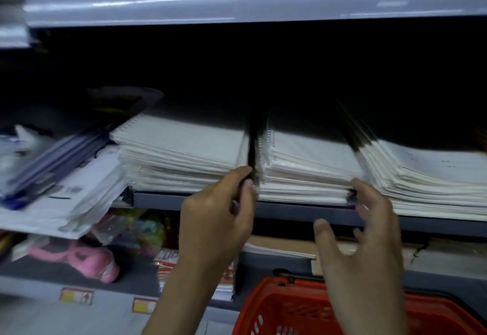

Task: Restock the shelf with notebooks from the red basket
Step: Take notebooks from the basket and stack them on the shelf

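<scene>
Three stacks of white spiral notebooks lie side by side on the middle shelf, their front edges at or just over its dark front lip; the left stack and the middle stack are parted by a narrow dark gap, and the right stack fans out toward the shelf's right end. The left hand is at the front edge of the shelf, right at that gap; its thumb and fingers are curled together around something thin and dark at the corner of the stacks, though blur hides just what is pinched. The right hand is at the front right corner of the middle stack; its fingers are spread wide and hold nothing, the fingertips touching or almost touching the notebook edges, the thumb hanging below the shelf lip. The red basket sits low at the bottom, beneath the right hand and forearm; its contents cannot be made out. At the left end of the shelf, a sloping heap of white paper packs overhangs the edge, with blue folders lying on top. On the lower shelf a pink soft item lies beside coloured packets; a pale grey upper shelf runs across the top.
</scene>
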`<state>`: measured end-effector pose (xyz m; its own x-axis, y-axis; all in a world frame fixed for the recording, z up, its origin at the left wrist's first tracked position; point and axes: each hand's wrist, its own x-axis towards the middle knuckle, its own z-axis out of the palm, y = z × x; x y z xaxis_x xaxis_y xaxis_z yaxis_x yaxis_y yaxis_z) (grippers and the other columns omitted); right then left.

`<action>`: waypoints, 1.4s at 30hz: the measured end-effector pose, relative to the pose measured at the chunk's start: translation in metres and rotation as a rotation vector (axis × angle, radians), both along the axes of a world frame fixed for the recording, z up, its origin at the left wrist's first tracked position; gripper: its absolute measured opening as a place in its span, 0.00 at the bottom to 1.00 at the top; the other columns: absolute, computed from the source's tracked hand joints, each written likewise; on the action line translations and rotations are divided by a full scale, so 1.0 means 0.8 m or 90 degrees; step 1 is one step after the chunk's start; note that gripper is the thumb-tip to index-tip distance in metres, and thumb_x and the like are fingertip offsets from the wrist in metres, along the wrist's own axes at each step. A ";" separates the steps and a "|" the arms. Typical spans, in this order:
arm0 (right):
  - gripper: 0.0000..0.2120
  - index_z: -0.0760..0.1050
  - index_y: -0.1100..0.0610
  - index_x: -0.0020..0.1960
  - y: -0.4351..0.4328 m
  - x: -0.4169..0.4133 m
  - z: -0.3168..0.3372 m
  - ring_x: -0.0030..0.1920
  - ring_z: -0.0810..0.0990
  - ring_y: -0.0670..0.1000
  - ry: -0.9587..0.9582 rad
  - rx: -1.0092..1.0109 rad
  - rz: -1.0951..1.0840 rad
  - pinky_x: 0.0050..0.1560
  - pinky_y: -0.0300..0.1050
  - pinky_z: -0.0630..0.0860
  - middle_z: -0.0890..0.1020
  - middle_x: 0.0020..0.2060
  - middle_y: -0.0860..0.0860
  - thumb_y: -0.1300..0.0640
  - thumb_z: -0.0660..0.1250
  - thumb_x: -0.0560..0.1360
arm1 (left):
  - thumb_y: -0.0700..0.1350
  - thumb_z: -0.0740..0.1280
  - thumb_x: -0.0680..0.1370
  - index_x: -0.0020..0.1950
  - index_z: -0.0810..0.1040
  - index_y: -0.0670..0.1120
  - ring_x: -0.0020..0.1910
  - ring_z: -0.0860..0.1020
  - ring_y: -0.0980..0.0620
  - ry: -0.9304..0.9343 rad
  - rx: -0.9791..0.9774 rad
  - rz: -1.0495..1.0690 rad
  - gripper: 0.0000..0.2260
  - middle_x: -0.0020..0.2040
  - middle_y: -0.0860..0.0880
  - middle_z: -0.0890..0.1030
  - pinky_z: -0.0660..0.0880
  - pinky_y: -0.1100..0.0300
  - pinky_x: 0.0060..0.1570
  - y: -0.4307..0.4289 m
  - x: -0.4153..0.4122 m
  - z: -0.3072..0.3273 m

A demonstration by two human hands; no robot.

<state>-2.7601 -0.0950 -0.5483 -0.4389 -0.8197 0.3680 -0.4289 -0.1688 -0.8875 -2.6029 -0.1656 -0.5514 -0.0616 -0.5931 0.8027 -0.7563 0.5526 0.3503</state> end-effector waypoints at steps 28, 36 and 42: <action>0.32 0.62 0.36 0.73 -0.143 0.154 -0.015 0.66 0.60 0.25 -0.285 -0.102 0.160 0.63 0.32 0.60 0.63 0.65 0.24 0.33 0.63 0.71 | 0.71 0.49 0.75 0.76 0.60 0.61 0.70 0.61 0.74 0.381 0.202 -0.168 0.31 0.75 0.62 0.63 0.60 0.84 0.57 -0.077 0.170 0.002; 0.29 0.66 0.44 0.72 -0.138 0.146 -0.018 0.68 0.62 0.29 -0.203 -0.095 0.161 0.60 0.18 0.59 0.67 0.70 0.34 0.39 0.64 0.73 | 0.57 0.52 0.83 0.72 0.67 0.54 0.66 0.70 0.68 0.429 0.199 -0.189 0.19 0.65 0.69 0.73 0.67 0.74 0.59 -0.079 0.170 0.005; 0.27 0.66 0.51 0.70 -0.121 0.142 -0.008 0.70 0.65 0.38 -0.053 -0.056 0.136 0.57 0.17 0.60 0.69 0.68 0.40 0.42 0.62 0.75 | 0.48 0.57 0.80 0.70 0.67 0.48 0.56 0.76 0.65 0.441 0.166 -0.193 0.18 0.56 0.65 0.78 0.71 0.72 0.55 -0.065 0.166 0.010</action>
